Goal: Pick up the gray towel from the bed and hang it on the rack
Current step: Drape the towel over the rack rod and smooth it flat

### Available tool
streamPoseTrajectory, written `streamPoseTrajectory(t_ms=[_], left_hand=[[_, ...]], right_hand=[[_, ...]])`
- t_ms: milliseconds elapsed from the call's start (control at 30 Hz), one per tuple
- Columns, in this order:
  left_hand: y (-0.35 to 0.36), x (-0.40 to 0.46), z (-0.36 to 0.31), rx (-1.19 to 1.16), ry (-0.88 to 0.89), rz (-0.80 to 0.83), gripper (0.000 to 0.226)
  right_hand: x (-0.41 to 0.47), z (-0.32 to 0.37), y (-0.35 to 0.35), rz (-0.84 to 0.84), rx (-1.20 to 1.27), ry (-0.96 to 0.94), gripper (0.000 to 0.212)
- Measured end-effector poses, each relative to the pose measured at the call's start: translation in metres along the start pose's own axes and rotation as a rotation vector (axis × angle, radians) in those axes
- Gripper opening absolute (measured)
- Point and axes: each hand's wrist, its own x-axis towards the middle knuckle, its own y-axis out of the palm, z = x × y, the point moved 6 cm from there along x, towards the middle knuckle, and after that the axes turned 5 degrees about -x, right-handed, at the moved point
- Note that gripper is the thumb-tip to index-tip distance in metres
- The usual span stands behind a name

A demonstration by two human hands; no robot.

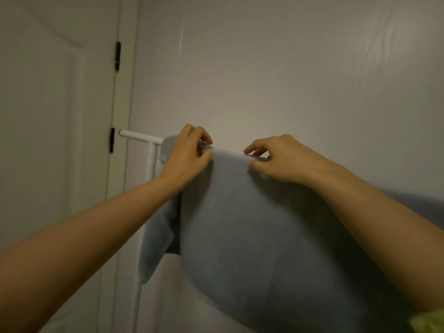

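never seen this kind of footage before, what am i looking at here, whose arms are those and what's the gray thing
There is no machine here. A person wears a camera on the head, so the one picture looks forward and down along their own bare arms. The gray thing is a gray towel, draped over the top bar of a white rack that stands against the wall, beside a white door. The left hand and the right hand both pinch the towel's top fold along the bar, as if straightening it.
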Motion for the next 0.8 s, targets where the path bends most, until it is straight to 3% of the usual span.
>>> streamPoseTrajectory(t_ms=[167, 333, 433, 500, 567, 633, 800], left_hand=[[-0.046, -0.013, 0.063, 0.101, -0.138, -0.027, 0.043], [-0.048, -0.023, 0.111, 0.001, -0.339, 0.147, 0.078], [-0.033, -0.034, 0.133, -0.143, -0.561, 0.374, 0.091], [-0.024, -0.039, 0.143, -0.249, -0.669, 0.402, 0.076], [-0.025, -0.034, 0.151, -0.365, -0.713, 0.306, 0.05], [-0.032, -0.022, 0.155, -0.465, -0.699, 0.233, 0.029], [-0.046, 0.005, 0.162, -0.659, -0.749, 0.294, 0.008]], right_hand=[[0.04, 0.044, 0.023, -0.079, 0.013, -0.078, 0.046], [0.091, 0.081, 0.039, -0.072, 0.039, -0.148, 0.072], [0.118, 0.092, 0.046, -0.111, 0.008, -0.13, 0.06], [0.134, 0.091, 0.045, -0.134, 0.044, -0.078, 0.039], [0.148, 0.088, 0.043, -0.159, 0.088, -0.003, 0.026], [0.159, 0.083, 0.043, -0.151, 0.195, 0.103, 0.022], [0.181, 0.073, 0.049, -0.071, 0.721, 0.383, 0.021]])
